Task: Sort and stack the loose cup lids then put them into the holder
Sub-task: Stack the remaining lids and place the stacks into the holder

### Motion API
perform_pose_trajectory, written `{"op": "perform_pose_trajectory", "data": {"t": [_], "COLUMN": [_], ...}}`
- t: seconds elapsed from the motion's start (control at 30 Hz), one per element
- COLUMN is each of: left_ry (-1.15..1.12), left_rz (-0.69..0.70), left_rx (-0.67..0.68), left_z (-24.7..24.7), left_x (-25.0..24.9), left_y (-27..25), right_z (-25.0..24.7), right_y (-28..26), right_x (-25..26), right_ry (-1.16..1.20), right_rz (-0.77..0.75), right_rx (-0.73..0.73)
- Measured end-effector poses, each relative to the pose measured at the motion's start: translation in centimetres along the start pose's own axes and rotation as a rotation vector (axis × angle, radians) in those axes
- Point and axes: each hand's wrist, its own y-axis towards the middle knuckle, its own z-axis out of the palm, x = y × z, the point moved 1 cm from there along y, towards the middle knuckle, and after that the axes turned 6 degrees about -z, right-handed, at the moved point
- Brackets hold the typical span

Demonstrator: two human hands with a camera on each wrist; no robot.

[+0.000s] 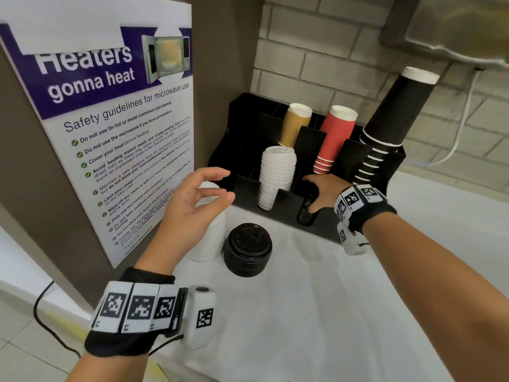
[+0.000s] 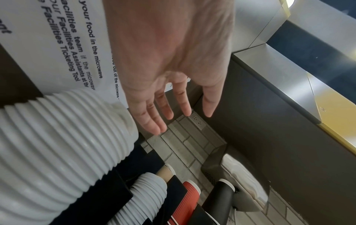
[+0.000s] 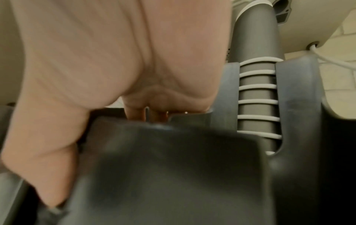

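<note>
The left hand [image 1: 192,205] hovers loosely spread, holding nothing, over the white lid stack [image 1: 209,238]. The right hand [image 1: 321,193] grips black lids [image 1: 305,213] in the holder [image 1: 286,208], at 2 o'clock from the black lid stack [image 1: 248,249] on the surface [image 1: 316,312]

R hand [image 1: 321,193] fingertips — hidden in holder [image 1: 289,208]

Both forearms are reaching forward, each wearing a black wrist band carrying white blocks printed with black square markers. The left hand [image 1: 192,205] is hovering with the palm turned toward the right, its fingers [image 2: 152,115] spreading loosely and bending only a little, and the thumb standing apart from them; nothing is lying in its grasp. The right hand [image 1: 321,193] is stretching farther ahead, palm facing down, wrist sitting higher than the fingertips. Its thumb [image 3: 52,179] is pointing downward and its fingers are curling down out of sight, so what they are touching cannot be told.
</note>
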Motion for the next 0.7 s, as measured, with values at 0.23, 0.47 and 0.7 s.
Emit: {"op": "perform_pose_trajectory", "data": {"t": [0.23,0.47,0.7], "left_ry": [0.018,0.026,0.012], "left_rz": [0.002,0.002,-0.013], "left_rx": [-0.011,0.003,0.008], "left_z": [0.2,0.5,0.7], "left_x": [-0.6,-0.6,-0.6], "left_y": [0.0,0.2,0.4], "right_z": [1.3,1.6,2.3], "right_y": [-1.0,-1.5,-1.5], "right_x": [1.2,2.7,3.4], "right_ry": [-0.143,-0.159,-0.14], "right_rz": [-0.014,-0.011,-0.007], "right_rx": [-0.074,-0.13,-0.143]}}
